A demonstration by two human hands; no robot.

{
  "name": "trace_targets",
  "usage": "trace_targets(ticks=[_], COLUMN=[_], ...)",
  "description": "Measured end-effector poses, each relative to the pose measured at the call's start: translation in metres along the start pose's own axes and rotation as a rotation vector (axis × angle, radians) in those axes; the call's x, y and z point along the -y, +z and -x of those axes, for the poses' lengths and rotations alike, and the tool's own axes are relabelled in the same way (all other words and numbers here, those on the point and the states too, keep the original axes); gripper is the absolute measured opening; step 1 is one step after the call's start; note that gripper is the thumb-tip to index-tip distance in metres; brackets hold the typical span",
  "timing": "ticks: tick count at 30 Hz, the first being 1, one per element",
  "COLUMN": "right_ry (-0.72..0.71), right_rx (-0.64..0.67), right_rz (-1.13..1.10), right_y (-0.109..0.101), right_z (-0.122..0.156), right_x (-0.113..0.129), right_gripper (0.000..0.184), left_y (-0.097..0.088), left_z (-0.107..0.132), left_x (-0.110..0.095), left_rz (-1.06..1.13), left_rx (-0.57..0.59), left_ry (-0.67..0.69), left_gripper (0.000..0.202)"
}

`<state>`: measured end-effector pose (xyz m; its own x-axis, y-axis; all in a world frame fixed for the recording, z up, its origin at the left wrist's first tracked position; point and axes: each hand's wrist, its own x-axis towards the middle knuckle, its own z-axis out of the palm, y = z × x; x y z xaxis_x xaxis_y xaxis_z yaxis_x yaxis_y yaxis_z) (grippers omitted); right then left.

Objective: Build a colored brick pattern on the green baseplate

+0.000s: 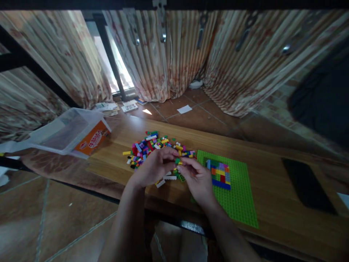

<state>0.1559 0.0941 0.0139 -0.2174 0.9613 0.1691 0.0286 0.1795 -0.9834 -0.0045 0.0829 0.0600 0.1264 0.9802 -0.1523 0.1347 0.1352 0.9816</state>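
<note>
My left hand [156, 164] and my right hand [198, 179] meet above the near side of a heap of loose toy bricks [148, 145]. A small green toy brick [177, 161] is pinched at the fingertips of my left hand. Between my right thumb and index finger a bit of yellow toy brick [180, 163] shows, touching or very close to the green one; fingers partly hide both. Right of my right hand lies a bright green baseplate [241, 193]. On it stands a multicoloured block of bricks [219, 174] with a blue near edge.
A clear plastic tub [62, 131] with an orange label lies at the left end of the wooden table [267, 182]. A flat black object [308, 185] rests at the right. Beyond, papers [184, 109] lie on the tiled floor before patterned curtains [180, 54].
</note>
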Motion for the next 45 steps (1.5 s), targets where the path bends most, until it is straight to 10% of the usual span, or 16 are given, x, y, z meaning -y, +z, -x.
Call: trace_targets(ticks=[14, 35, 45], right_ry=[0.17, 0.304, 0.148], right_rx=[-0.034, 0.07, -0.027], right_rz=[-0.134, -0.313, 0.108], right_y=[-0.006, -0.006, -0.006], right_z=[-0.011, -0.014, -0.013], right_x=[-0.001, -0.004, -0.008], right_gripper=[0.025, 0.037, 0.02], left_y=[0.017, 0.023, 0.003], left_z=[-0.007, -0.014, -0.022], left_x=[-0.006, 0.001, 0.023], left_rz=[0.313, 0.185, -0.08], left_rx=[-0.041, -0.116, -0.323], left_ry=[-0.141, -0.066, -0.066], left_gripper=[0.026, 0.025, 0.021])
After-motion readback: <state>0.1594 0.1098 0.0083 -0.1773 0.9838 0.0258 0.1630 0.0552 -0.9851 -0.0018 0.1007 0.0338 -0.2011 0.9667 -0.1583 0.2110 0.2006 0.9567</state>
